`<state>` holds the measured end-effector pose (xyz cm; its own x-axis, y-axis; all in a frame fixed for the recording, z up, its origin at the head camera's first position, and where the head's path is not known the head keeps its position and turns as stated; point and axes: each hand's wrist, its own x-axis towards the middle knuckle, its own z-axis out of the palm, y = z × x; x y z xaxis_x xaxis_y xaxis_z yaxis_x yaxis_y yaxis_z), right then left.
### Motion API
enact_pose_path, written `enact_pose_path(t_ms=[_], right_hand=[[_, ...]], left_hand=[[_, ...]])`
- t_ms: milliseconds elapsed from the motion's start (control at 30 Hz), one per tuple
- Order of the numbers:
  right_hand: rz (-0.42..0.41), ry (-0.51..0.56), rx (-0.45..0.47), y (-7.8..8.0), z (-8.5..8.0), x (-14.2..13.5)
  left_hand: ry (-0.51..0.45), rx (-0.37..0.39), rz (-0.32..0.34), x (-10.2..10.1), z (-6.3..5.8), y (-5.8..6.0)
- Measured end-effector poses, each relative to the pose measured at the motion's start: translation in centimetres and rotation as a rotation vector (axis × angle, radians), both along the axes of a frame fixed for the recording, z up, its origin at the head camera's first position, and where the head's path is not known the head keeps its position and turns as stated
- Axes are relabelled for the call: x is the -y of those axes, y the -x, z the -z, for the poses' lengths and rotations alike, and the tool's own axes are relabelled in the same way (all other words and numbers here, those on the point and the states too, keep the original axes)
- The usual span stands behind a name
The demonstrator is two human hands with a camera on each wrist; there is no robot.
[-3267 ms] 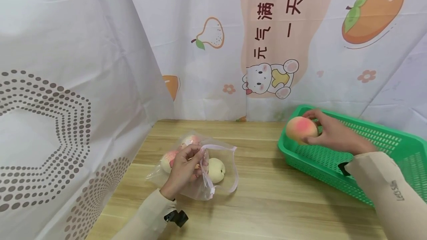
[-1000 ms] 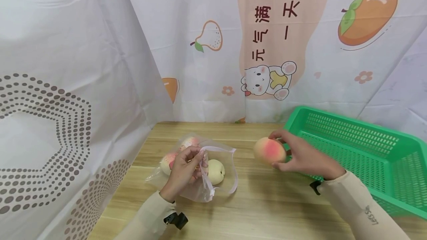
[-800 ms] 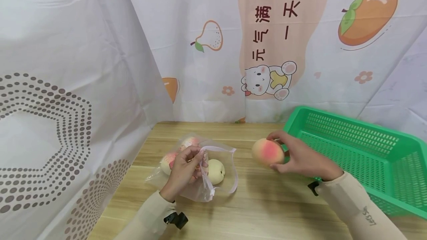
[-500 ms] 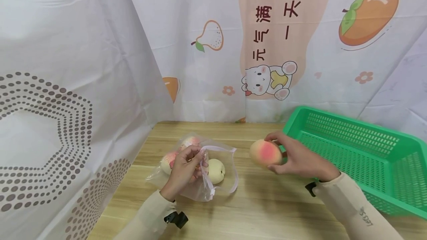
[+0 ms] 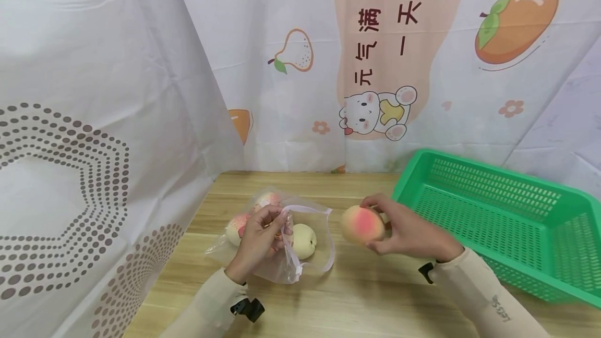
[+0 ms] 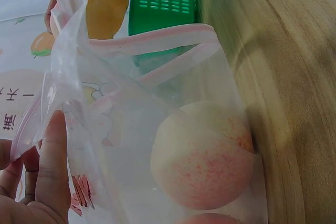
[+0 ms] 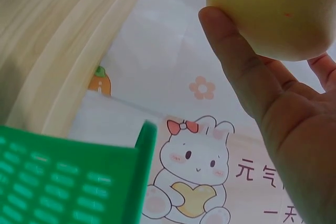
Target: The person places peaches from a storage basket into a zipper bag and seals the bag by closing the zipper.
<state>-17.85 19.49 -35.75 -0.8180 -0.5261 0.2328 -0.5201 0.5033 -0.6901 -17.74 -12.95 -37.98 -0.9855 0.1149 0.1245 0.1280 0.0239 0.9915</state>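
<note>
My right hand (image 5: 408, 228) grips a yellow peach (image 5: 362, 225) with a pink blush, held up over the table just right of the bag's mouth. A clear zip bag (image 5: 324, 218) with a pale pink zip edge lies at the left, its mouth gaping to the right. My left hand (image 5: 259, 239) pinches the near edge of that mouth between thumb and fingers. Inside the bag sit several pale fruits: a cream one (image 5: 304, 241) near the mouth, and pink-speckled peaches (image 6: 202, 156) deeper in, partly hidden by my left hand in the head view.
A green perforated plastic basket (image 5: 497, 223) stands at the right, behind my right forearm. All of this is on a wood-grain table (image 5: 357, 301). A printed cloth (image 5: 291, 119) hangs along the back, and a dotted cloth (image 5: 94, 67) hangs at the left.
My right hand has carried the peach left, from over the basket to close beside the bag's mouth. My left hand and the bag have stayed in place.
</note>
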Motion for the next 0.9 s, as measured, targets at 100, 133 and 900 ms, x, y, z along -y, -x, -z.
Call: enact_pose_path(t_ms=[100, 133, 900], right_hand=[[-0.021, 0.013, 0.007, 0.0, 0.3, 0.5], [-0.027, 0.015, 0.005, -0.1, 0.4, 0.6], [-0.128, 0.066, -0.022, -0.1, 2.2, 2.9]], left_hand=[[0.000, 0.003, -0.002, 0.0, 0.0, 0.0], [0.000, 0.003, -0.003, 0.0, 0.0, 0.0], [0.000, -0.008, -0.001, 0.1, 0.2, 0.1]])
